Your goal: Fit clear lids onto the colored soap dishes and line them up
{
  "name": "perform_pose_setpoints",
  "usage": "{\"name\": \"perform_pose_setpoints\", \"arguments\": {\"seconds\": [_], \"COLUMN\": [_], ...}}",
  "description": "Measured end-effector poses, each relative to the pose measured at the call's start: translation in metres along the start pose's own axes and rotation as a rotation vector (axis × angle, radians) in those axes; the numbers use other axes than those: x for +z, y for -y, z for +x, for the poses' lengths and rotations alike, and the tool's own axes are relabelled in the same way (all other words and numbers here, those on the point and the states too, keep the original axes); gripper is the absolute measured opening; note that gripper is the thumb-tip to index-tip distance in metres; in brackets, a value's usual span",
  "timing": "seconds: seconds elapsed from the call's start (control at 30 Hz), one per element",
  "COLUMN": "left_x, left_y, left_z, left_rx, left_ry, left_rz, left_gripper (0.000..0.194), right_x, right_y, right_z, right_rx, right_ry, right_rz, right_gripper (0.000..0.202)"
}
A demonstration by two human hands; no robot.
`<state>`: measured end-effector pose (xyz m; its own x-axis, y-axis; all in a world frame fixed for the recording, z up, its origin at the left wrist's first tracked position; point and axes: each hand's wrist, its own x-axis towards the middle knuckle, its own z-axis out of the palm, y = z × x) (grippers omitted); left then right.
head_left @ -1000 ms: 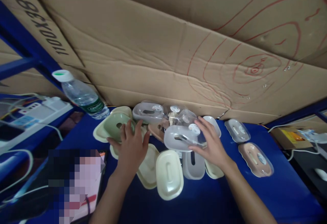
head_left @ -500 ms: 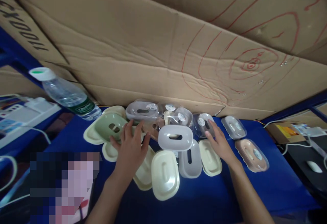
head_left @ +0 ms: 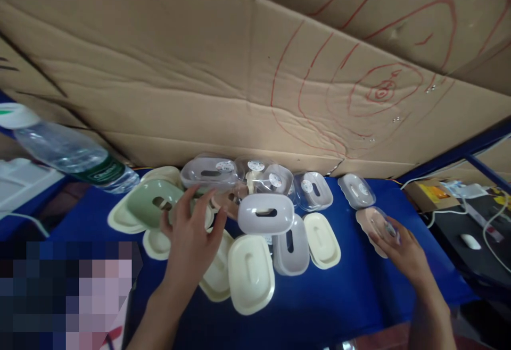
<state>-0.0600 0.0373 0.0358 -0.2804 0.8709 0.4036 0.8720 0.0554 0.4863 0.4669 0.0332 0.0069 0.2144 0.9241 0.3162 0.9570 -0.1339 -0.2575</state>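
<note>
My left hand hovers with spread fingers over the left part of a pile, beside a green slotted piece. My right hand lies over a pink box with a clear cover at the right, fingers spread across it; whether it grips the box is hard to tell. A grey slotted piece rests on top of the pile's middle. In front lie a cream lid and another cream lid. Behind the pink box sits a grey covered box.
A water bottle leans at the left. Cardboard with red curves stands behind the blue tabletop. At the right are a small carton, cables and a white mouse. A blurred-out area fills the lower left.
My right hand has moved right, from the grey covered box near the middle to the pink box. My left hand stays over the pile. The view has shifted slightly to the right.
</note>
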Motion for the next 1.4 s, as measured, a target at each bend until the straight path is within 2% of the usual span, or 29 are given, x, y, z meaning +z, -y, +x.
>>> {"name": "perform_pose_setpoints", "arguments": {"seconds": [0.1,0.2,0.27,0.37,0.5,0.57,0.63,0.73,1.03,1.27,1.4], "left_x": [-0.003,-0.004,-0.003,0.000,0.005,0.006,0.007,0.007,0.006,0.010,0.011], "left_y": [-0.004,-0.007,-0.007,-0.008,-0.005,-0.003,-0.001,0.000,-0.007,0.001,0.002], "left_z": [0.001,0.001,0.000,-0.002,-0.002,-0.001,-0.001,-0.002,-0.005,-0.001,-0.001], "left_rx": [0.049,0.100,0.139,0.202,0.247,0.245,0.237,0.229,0.179,0.198,0.289], "left_ry": [-0.070,-0.101,-0.096,-0.082,-0.077,-0.076,-0.072,-0.056,-0.114,-0.129,-0.172], "left_rz": [-0.053,-0.076,-0.096,-0.140,-0.157,-0.143,-0.132,-0.112,0.039,0.133,0.167], "left_gripper": [0.033,0.031,0.030,0.030,0.034,0.036,0.037,0.040,0.062,0.029,0.031], "right_x": [-0.004,-0.007,-0.008,-0.010,-0.003,0.004,0.012,0.018,0.004,0.003,0.003], "right_y": [0.031,0.082,0.123,0.192,0.280,0.313,0.334,0.342,0.309,0.311,0.307], "right_z": [0.001,0.009,0.020,0.043,0.075,0.085,0.091,0.091,0.085,0.080,0.081], "right_rx": [0.006,-0.077,-0.193,-0.461,-0.745,-0.837,-0.885,-0.891,-0.814,-0.812,-0.808], "right_ry": [0.055,0.127,0.160,0.163,0.163,0.186,0.208,0.195,0.203,0.227,0.219], "right_rz": [0.142,0.307,0.387,0.477,0.458,0.430,0.436,0.478,0.493,0.521,0.511], "right_gripper": [0.083,0.080,0.076,0.074,0.074,0.078,0.081,0.081,0.079,0.077,0.077]}}
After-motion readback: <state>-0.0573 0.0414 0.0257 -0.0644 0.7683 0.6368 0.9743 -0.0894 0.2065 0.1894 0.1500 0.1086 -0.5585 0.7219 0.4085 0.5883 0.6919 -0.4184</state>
